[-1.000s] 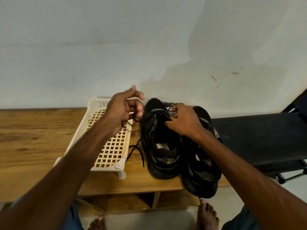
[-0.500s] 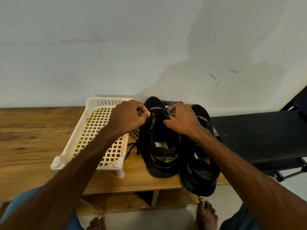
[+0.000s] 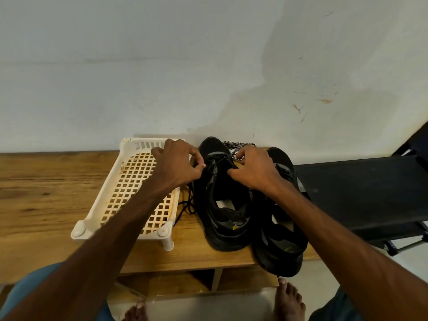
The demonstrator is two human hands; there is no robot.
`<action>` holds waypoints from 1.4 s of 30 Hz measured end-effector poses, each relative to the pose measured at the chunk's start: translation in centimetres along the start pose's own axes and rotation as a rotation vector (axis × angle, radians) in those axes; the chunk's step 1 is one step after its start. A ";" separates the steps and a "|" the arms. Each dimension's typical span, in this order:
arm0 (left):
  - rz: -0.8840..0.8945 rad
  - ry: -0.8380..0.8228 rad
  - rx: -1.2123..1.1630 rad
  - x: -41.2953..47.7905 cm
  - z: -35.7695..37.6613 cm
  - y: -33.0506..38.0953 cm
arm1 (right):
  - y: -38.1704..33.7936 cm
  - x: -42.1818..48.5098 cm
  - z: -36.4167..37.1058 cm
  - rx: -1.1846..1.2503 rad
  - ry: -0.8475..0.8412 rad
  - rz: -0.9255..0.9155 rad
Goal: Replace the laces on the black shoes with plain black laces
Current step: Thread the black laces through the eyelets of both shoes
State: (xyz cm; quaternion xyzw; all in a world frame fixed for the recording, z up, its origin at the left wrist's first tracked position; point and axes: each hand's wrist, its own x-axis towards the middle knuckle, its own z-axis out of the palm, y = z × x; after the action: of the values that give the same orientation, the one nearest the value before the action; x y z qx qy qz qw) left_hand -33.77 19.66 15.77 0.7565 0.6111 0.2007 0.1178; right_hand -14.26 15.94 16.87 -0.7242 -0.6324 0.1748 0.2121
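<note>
Two black shoes stand side by side on the wooden bench, heels toward me. My left hand [image 3: 179,164] pinches a plain black lace [image 3: 188,205] at the left side of the left shoe [image 3: 222,200], near its front eyelets. The lace's loose end trails down between that shoe and the basket. My right hand [image 3: 253,169] pinches the lace at the same shoe's right side. Its wrist crosses the right shoe [image 3: 281,230], which juts over the bench's front edge. A black-and-white patterned lace [image 3: 236,147] lies behind the shoes by the wall.
A cream plastic lattice basket [image 3: 104,195] stands on short legs left of the shoes. The wooden bench [image 3: 46,193] runs off to the left. A black folding surface [image 3: 361,193] adjoins it on the right. The white wall is close behind. My bare feet show below.
My left hand came down from a raised pull beside the basket and now meets the left shoe's front eyelets. My right hand stayed on the shoe with only small shifts.
</note>
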 end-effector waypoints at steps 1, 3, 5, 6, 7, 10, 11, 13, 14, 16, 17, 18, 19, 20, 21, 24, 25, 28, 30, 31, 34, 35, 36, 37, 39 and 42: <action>-0.005 0.009 0.038 0.0 0.0 0.1 | 0.0 0.0 0.0 0.000 -0.002 0.003; -0.011 -0.026 0.071 0.0 0.3 0.4 | -0.1 0.0 0.0 -0.007 0.003 0.005; -0.027 -0.091 0.053 -0.1 0.8 0.4 | 0.0 0.0 0.0 -0.010 0.003 0.003; -0.041 -0.124 0.015 0.0 0.8 0.5 | 0.0 0.0 0.0 -0.013 0.001 0.002; -0.042 -0.162 0.001 0.0 0.7 0.7 | 0.0 0.0 0.0 -0.016 -0.001 -0.001; -0.028 -0.214 -0.275 0.3 -0.3 1.8 | 0.1 0.1 -0.3 -0.024 -0.034 -0.022; -0.052 -0.185 -0.508 0.3 -0.9 2.1 | 0.1 0.1 -0.5 -0.009 -0.040 -0.038; -0.063 -0.101 -0.849 0.6 -2.0 1.9 | -0.3 -0.1 -1.2 0.063 0.000 -0.111; -0.021 -0.084 -0.901 0.6 -2.4 1.8 | -0.7 -0.3 -1.6 0.139 0.041 -0.157; 0.056 -0.091 -0.977 0.8 -2.7 1.9 | -1.6 -0.6 -2.4 0.430 0.040 -0.208; 0.094 -0.096 -1.008 0.7 -2.8 2.0 | -2.1 -0.9 -2.7 0.589 -0.034 -0.202; 0.140 -0.098 -1.032 0.7 -2.7 2.1 | -2.5 -1.1 -2.8 0.720 -0.128 -0.188; 0.183 -0.110 -1.047 0.8 -2.5 2.2 | -2.9 -1.3 -2.7 0.805 -0.216 -0.163; 0.216 -0.132 -1.038 0.8 -2.3 2.3 | -3.1 -1.4 -2.6 0.853 -0.282 -0.139; 0.230 -0.151 -1.024 0.9 -2.1 2.4 | -3.3 -1.6 -2.5 0.883 -0.321 -0.122; 0.160 -0.120 -1.028 1.1 -2.2 1.8 | -3.4 -1.5 -2.8 0.963 -0.363 -0.132; 0.082 -0.064 -1.060 1.3 -2.3 1.4 | -3.3 -1.3 -3.2 0.995 -0.356 -0.142; -0.316 0.152 -1.166 2.1 -2.9 -0.1 | -2.3 -0.6 -4.5 1.139 -0.291 -0.110; -0.541 0.185 -1.154 2.0 -3.1 -1.0 | -1.4 -0.2 -5.1 1.253 -0.235 -0.043; -0.588 0.172 -1.108 1.9 -3.1 -1.1 | -0.9 0.0 -5.3 1.269 -0.207 -0.010; -0.447 0.175 -0.763 1.1 -2.4 -0.7 | -0.3 0.3 -5.2 1.131 -0.193 0.045; -0.352 0.245 -0.576 0.9 -2.0 -0.5 | -0.3 0.3 -5.0 1.052 -0.213 0.044; -0.256 0.345 -0.370 0.7 -1.7 -0.1 | -0.4 0.2 -4.8 0.968 -0.234 0.032; -0.154 0.457 -0.204 0.4 -1.6 0.6 | -0.6 0.0 -4.6 0.889 -0.254 0.009; 0.102 0.540 -0.166 0.1 -1.5 1.9 | -1.1 -0.5 -4.2 0.778 -0.291 -0.057; 0.393 0.262 -0.352 -0.1 -0.7 3.1 | -1.4 -0.8 -3.8 0.720 -0.318 -0.129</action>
State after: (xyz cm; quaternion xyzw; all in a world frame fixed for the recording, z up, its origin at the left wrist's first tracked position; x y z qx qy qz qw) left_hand -31.36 18.79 17.73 0.7959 0.4187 0.4187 0.1263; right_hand -13.57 14.99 20.85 -0.5264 -0.5998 0.4816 0.3622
